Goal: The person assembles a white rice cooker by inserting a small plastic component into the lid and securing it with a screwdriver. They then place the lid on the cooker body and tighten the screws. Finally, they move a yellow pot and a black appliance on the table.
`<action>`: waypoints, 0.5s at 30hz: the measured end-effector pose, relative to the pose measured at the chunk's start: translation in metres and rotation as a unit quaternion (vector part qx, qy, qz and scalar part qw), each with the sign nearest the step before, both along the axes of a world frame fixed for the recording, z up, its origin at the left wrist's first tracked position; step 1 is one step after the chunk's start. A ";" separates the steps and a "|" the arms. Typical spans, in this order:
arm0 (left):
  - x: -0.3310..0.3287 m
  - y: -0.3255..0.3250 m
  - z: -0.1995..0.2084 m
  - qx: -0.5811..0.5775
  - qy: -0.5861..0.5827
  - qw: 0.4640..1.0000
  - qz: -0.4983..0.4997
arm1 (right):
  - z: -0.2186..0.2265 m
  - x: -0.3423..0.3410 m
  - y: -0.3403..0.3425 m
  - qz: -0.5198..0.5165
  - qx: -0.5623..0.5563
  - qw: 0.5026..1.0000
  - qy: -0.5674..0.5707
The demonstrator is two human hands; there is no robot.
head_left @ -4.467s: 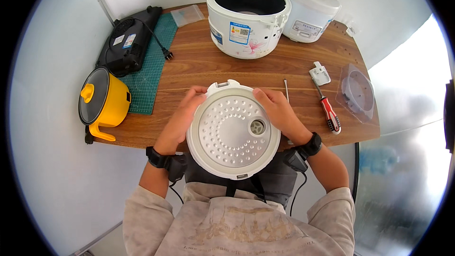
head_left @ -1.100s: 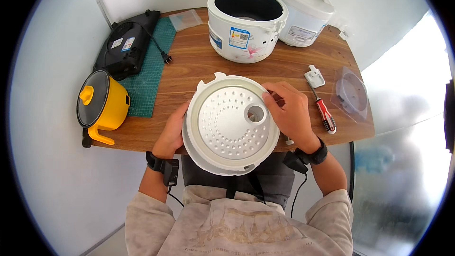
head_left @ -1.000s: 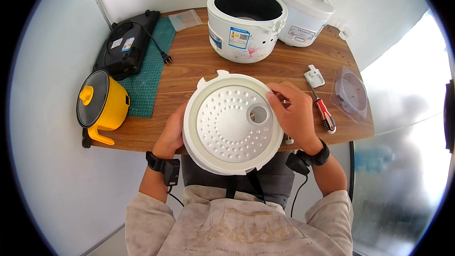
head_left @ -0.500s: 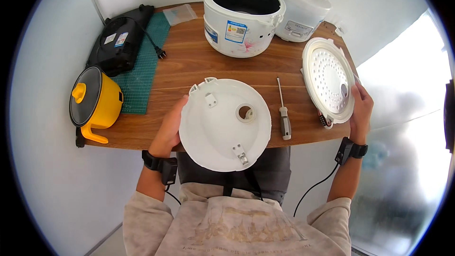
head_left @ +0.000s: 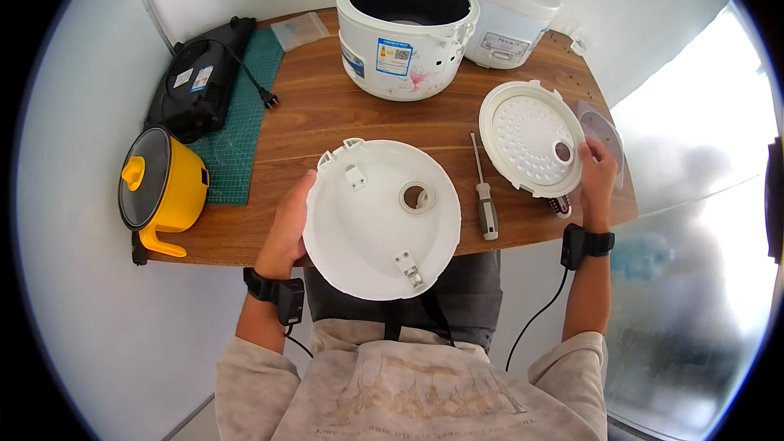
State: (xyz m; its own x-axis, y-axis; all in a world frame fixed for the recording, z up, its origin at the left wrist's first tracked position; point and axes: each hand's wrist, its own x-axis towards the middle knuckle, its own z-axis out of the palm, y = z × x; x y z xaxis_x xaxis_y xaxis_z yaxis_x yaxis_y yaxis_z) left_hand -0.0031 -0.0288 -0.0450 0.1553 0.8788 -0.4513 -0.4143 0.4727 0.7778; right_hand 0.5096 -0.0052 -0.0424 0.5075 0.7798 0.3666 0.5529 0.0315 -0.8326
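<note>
White walls enclose a wooden desk [head_left: 327, 114] that carries all parts; positions below are given relative to the open rice cooker body [head_left: 406, 33] at the rear centre of the desk.

Left hand [head_left: 287, 224]: located in front of the cooker body, at the near desk edge. Its fingers are clamped on the left rim of the white outer lid shell [head_left: 380, 216], which is held tilted, inner face up, over the desk edge. A round central opening and two small brackets are visible on the shell.

Right hand [head_left: 598, 175]: located in front of and to the right of the cooker body. Its fingers grip the right rim of the perforated inner lid plate [head_left: 531, 139]. Whether the plate rests on the desk cannot be determined.

A screwdriver [head_left: 483, 192] lies on the desk between shell and plate, in front of the cooker body. A second, closed white rice cooker [head_left: 508, 8] stands just to the right of the body. To the left of the body lie a green cutting mat [head_left: 245, 114] and a black induction hob [head_left: 200, 82]; a yellow pot [head_left: 159, 188] with a glass lid sits left-front.
</note>
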 end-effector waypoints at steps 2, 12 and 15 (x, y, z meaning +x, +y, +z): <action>0.001 -0.001 0.001 0.007 0.013 1.000 0.002 | -0.004 -0.003 0.003 -0.005 -0.013 1.000 -0.009; 0.001 -0.002 0.004 0.016 0.025 1.000 -0.006 | -0.002 -0.027 0.009 -0.047 -0.042 0.990 -0.130; 0.000 -0.002 0.006 0.011 0.032 0.999 -0.001 | 0.006 -0.044 0.007 -0.025 -0.051 0.991 -0.119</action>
State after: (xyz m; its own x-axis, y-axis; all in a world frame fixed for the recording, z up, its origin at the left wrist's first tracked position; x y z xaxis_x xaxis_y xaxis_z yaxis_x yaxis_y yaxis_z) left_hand -0.0028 -0.0308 -0.0391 0.1281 0.8887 -0.4403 -0.3635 0.4552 0.8129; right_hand 0.4654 0.0017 -0.0365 0.4562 0.7943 0.4013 0.7321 -0.0787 -0.6766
